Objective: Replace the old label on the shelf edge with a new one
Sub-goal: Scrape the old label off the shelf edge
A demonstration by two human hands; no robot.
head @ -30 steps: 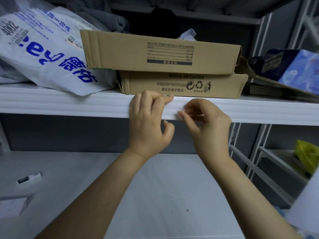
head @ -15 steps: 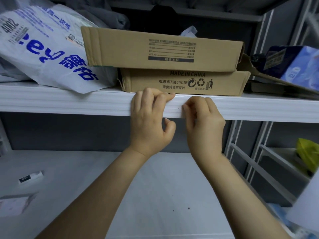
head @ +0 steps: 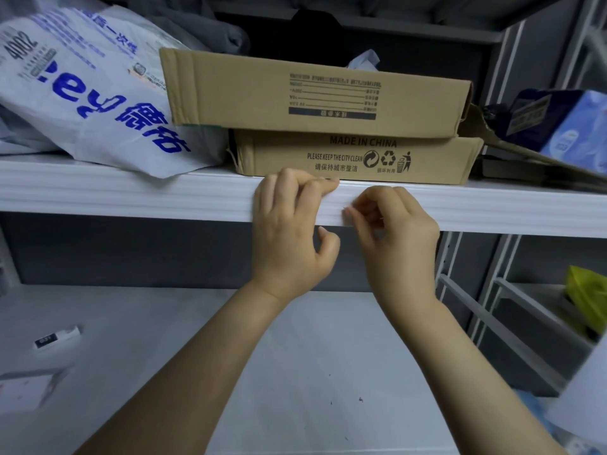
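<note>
On the lower shelf point(head: 295, 356), nearest the camera, a small black-and-white tag point(head: 57, 338) and a scrap of paper point(head: 26, 385) are left lying off to the left, well apart from the action; probably just parked out of the way. Up at the shelf edge point(head: 131, 198) both hands are planted; the left hand point(head: 289, 231) is hooked over the top lip with curled fingers, thumb free below, likely to steady things; the right hand point(head: 394, 231) is closed in a pinch, fingertips point(head: 353, 214) brought against the face of the edge. The label point(head: 331, 205) is taken to be the white strip between the hands; white on white, so old or new can't be told tbh. Behind, two cardboard boxes point(head: 328, 90) are stacked right at the lip, flanked by a printed white bag point(head: 82, 93) and a blue pack point(head: 558, 119).
</note>
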